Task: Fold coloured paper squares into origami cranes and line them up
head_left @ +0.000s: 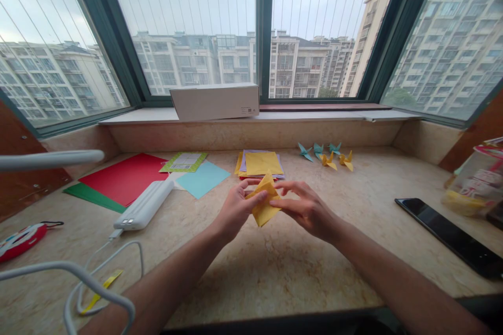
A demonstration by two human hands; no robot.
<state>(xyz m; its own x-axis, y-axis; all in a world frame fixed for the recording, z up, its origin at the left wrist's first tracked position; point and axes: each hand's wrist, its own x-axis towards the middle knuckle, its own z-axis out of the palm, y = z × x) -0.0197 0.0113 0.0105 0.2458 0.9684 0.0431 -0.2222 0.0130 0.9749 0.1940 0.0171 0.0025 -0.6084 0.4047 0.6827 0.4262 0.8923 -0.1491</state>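
From here, the folded yellow paper (263,215) looks matt and creased. The counter (314,272) has a smooth, stone-like finish, the phone (448,235) a glossy face, the power bank (145,205) smooth plastic.

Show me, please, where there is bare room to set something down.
Bare counter lies between the right hand, the cranes and the phone; a smaller patch, between the power bank and left hand. The left side is crowded with sheets and cable.
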